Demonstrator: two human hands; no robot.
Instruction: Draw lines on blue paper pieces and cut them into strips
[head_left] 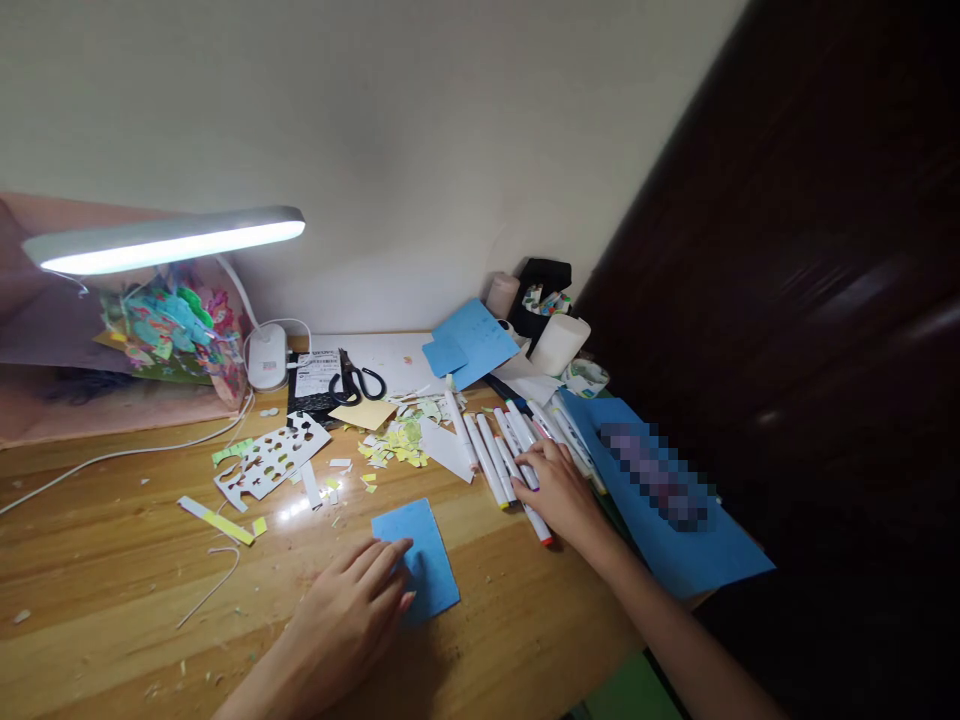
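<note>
A small blue paper piece (431,565) lies on the wooden table near its front. My left hand (352,610) rests over the left part of this paper, its fingers loosely bent and apart, gripping nothing. To the right, several white markers (486,460) with coloured ends lie side by side. My right hand (555,490) is on the markers, fingers spread over them; whether the fingertips grip one is hard to make out, but none is lifted. A marker with a red end (537,524) sticks out below that hand.
A lit lamp (180,242) hangs over the back left. Black scissors (351,380), paper scraps (397,442) and a punched white sheet (274,460) lie behind. Blue sheets (480,340) and a white cup-like roll (559,344) stand at the back; a large blue sheet (675,560) covers the right edge.
</note>
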